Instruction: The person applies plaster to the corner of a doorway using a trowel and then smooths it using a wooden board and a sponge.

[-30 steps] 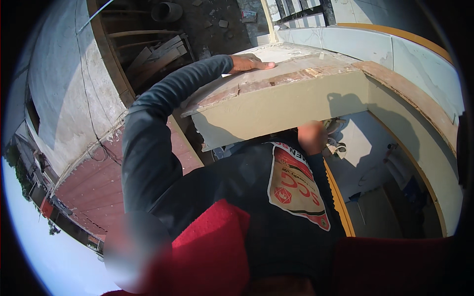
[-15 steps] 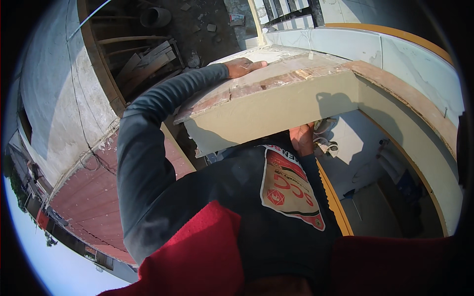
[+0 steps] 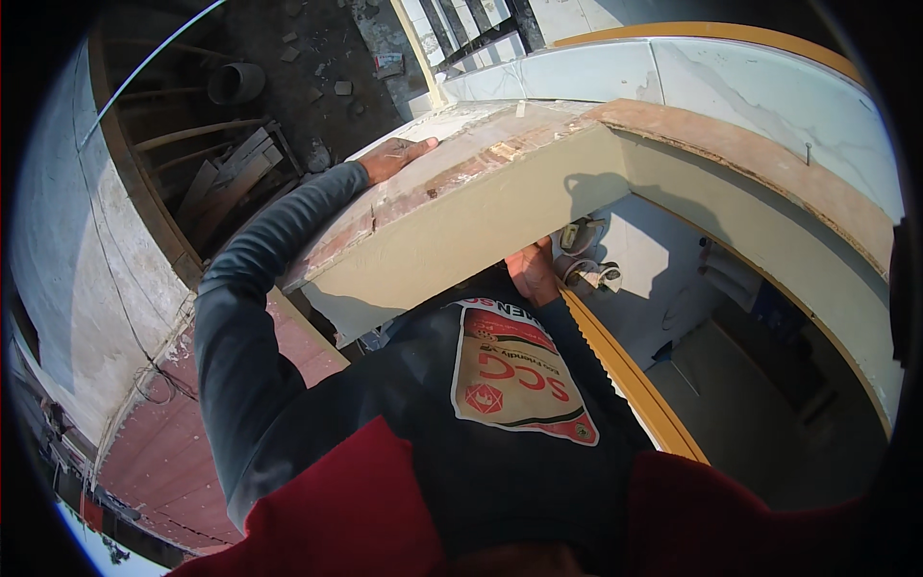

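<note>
My left hand (image 3: 396, 159) lies on the dusty top of a thick ledge (image 3: 452, 173), its thumb stretched toward the right and the other fingers partly out of sight. The ledge has a smooth beige plastered face (image 3: 481, 226) turned toward me, with a rough broken edge at its left end. Below that face, at its lower edge, is my right hand (image 3: 532, 272); its fingertips are hidden, so its grip does not show. Beside it, in the opening below, are roundish pale objects (image 3: 586, 264) too unclear to name.
An orange-yellow rail (image 3: 639, 385) runs down right of my body. A wood-topped ledge (image 3: 731, 144) with an upright nail (image 3: 808, 154) curves off right. At far left lie a bucket (image 3: 236, 85) and boards (image 3: 236, 168); reddish corrugated sheeting (image 3: 173, 442) lies lower left.
My view has shifted, so the ledge, both arms and the surroundings sit further left in the picture. Both hands keep about the same places against the ledge.
</note>
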`<move>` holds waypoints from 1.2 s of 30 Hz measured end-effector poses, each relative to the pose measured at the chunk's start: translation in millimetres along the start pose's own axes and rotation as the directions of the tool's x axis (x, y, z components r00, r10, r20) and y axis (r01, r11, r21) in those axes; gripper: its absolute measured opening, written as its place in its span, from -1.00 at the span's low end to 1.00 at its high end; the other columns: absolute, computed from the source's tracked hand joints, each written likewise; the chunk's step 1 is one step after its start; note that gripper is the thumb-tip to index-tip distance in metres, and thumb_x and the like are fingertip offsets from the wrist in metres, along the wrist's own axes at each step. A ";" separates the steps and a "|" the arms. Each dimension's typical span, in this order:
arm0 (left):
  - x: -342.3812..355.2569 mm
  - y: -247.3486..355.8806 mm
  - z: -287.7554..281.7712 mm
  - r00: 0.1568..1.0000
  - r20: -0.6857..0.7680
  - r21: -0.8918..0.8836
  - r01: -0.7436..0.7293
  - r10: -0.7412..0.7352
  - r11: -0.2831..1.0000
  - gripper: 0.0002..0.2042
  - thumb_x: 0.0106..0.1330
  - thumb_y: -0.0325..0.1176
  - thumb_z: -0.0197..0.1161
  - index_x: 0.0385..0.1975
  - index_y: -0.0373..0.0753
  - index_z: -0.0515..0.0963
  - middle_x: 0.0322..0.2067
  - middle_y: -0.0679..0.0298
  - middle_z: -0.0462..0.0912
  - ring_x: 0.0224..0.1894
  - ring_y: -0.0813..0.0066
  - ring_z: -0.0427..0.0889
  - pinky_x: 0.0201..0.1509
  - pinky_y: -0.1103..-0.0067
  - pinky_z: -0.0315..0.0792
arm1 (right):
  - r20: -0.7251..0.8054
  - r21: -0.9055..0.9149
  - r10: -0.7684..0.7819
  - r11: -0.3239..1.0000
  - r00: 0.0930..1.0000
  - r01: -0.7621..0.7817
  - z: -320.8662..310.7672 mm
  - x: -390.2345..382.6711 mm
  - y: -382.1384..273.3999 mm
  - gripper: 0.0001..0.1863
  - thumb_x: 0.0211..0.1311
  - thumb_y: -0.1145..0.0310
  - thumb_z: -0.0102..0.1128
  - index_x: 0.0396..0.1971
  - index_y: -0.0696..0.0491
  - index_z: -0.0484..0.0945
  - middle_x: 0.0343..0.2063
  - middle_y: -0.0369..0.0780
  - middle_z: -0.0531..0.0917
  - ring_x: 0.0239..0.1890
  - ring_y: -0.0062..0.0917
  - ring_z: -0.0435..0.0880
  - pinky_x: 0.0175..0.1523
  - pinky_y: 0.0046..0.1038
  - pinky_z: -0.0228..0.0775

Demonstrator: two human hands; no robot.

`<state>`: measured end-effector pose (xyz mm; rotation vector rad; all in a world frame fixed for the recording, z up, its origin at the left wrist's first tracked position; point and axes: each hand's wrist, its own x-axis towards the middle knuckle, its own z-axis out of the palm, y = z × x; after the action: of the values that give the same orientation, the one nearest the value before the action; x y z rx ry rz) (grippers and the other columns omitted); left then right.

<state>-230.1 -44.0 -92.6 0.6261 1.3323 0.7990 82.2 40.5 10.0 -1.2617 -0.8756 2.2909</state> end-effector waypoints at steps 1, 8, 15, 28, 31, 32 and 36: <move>-0.2 1.5 1.0 1.000 0.001 0.001 -0.003 0.003 1.000 -0.24 0.38 0.40 0.00 -0.14 -0.33 0.71 -0.34 0.23 0.70 -0.25 0.55 0.57 -0.11 0.46 0.44 | -0.012 -0.005 0.004 1.000 1.000 -0.004 0.5 0.2 0.1 -0.60 0.32 0.60 0.12 0.15 0.19 0.39 0.11 -0.16 0.54 0.20 -0.37 0.54 0.31 -0.23 0.38; -0.2 -1.7 2.7 0.999 -0.035 0.032 -0.004 0.005 0.999 -0.25 0.39 0.38 0.00 -0.13 -0.32 0.72 -0.33 0.20 0.71 -0.23 0.52 0.59 -0.10 0.46 0.44 | 0.029 0.004 -0.002 1.000 1.000 0.002 0.0 -0.1 -1.5 -0.62 0.31 0.61 0.12 0.12 0.20 0.42 0.08 -0.16 0.55 0.19 -0.36 0.54 0.30 -0.23 0.39; 3.5 3.2 -3.1 0.998 -0.053 0.163 -0.008 0.017 0.987 -0.20 0.36 0.40 0.01 -0.13 -0.40 0.70 -0.26 0.06 0.74 -0.18 0.32 0.65 -0.04 0.39 0.45 | 0.060 -0.034 -0.038 0.999 0.997 0.040 3.1 0.1 -4.1 -0.65 0.33 0.57 0.11 0.11 0.18 0.43 0.08 -0.18 0.55 0.19 -0.39 0.53 0.31 -0.23 0.37; 17.5 -22.3 -7.7 0.996 -0.088 0.232 -0.003 0.024 0.973 -0.22 0.39 0.38 0.00 -0.11 -0.40 0.69 -0.23 -0.01 0.75 -0.16 0.25 0.66 -0.02 0.35 0.46 | 0.167 -0.135 -0.014 0.990 0.986 0.036 -20.8 3.2 0.0 -0.55 0.42 0.40 0.13 0.27 -0.01 0.34 0.22 -0.27 0.46 0.31 -0.37 0.42 0.38 -0.11 0.28; 18.2 -23.5 -10.4 0.997 -0.063 0.191 -0.022 0.034 0.981 -0.25 0.41 0.35 -0.01 -0.14 -0.39 0.70 -0.31 0.04 0.74 -0.24 0.35 0.62 -0.06 0.36 0.45 | 0.161 -0.124 -0.036 0.991 0.986 0.056 -14.0 -0.3 -0.5 -0.55 0.42 0.38 0.14 0.27 -0.01 0.35 0.22 -0.27 0.46 0.31 -0.37 0.43 0.39 -0.12 0.28; 19.2 -24.6 -12.0 0.997 -0.066 0.192 -0.023 0.036 0.981 -0.25 0.41 0.35 -0.01 -0.14 -0.39 0.70 -0.31 0.04 0.74 -0.24 0.35 0.62 -0.06 0.36 0.45 | 0.165 -0.124 -0.037 0.991 0.986 0.058 -15.0 1.2 -0.4 -0.55 0.42 0.38 0.14 0.27 -0.01 0.35 0.22 -0.27 0.46 0.31 -0.37 0.43 0.39 -0.12 0.28; 18.4 -26.4 -13.8 0.995 -0.076 0.170 -0.056 0.069 0.984 -0.26 0.45 0.32 -0.03 -0.25 -0.40 0.70 -0.43 0.14 0.70 -0.34 0.46 0.53 -0.16 0.38 0.43 | 0.121 -0.149 -0.026 0.988 0.992 0.044 -15.9 0.6 -1.2 -0.54 0.41 0.33 0.16 0.26 0.00 0.35 0.23 -0.27 0.46 0.31 -0.38 0.42 0.38 -0.14 0.28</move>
<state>-238.9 -45.5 -126.4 0.7782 1.4708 0.7750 95.4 47.1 4.0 -1.1703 -1.1230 2.3283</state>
